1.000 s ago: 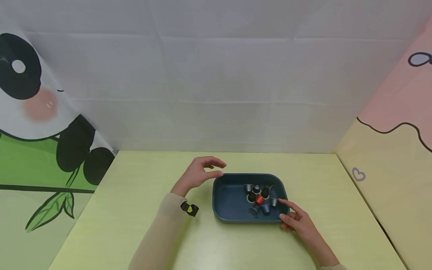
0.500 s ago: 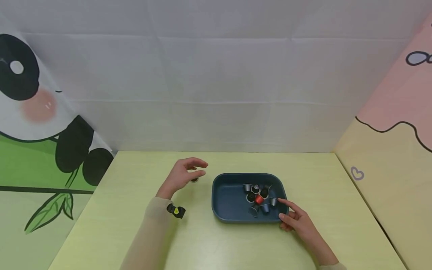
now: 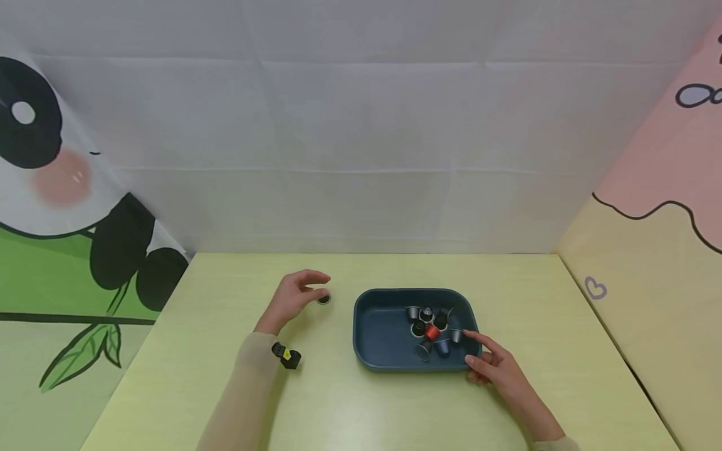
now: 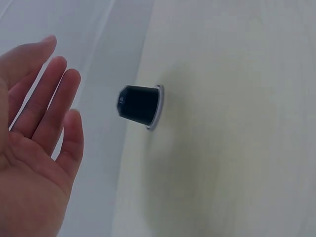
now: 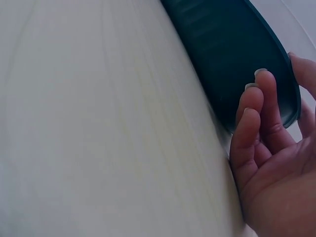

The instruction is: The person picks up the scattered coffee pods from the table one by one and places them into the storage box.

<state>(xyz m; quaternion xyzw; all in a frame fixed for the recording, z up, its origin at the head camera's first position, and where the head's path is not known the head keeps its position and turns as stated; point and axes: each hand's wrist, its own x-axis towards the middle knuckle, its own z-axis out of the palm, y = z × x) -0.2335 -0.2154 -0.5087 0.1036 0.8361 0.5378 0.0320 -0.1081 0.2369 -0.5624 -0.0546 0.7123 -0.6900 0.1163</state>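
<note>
A black coffee capsule [image 3: 324, 299] with a silver rim stands on the table, rim down. My left hand [image 3: 296, 298] hovers beside it with thumb and fingers spread; the thumb hides part of the capsule in the head view. In the left wrist view a gap shows between the black capsule [image 4: 139, 104] and the fingers [image 4: 58, 106]. My right hand [image 3: 496, 369] holds the front right corner of a dark blue tray [image 3: 379, 338], its index finger and thumb at the rim. Several capsules lie in the tray, among them a red one [image 3: 432, 332] and a silver one [image 3: 456, 336].
The pale yellow table [image 3: 338, 407] ends at a white cloth backdrop [image 3: 361, 156]. Printed panels stand on the left and right. A black band with a small box [image 3: 286, 356] sits on the left wrist.
My left hand has moved left, away from the tray's far left corner, to the lone black capsule, which has come into view. The right hand stays at the tray's corner.
</note>
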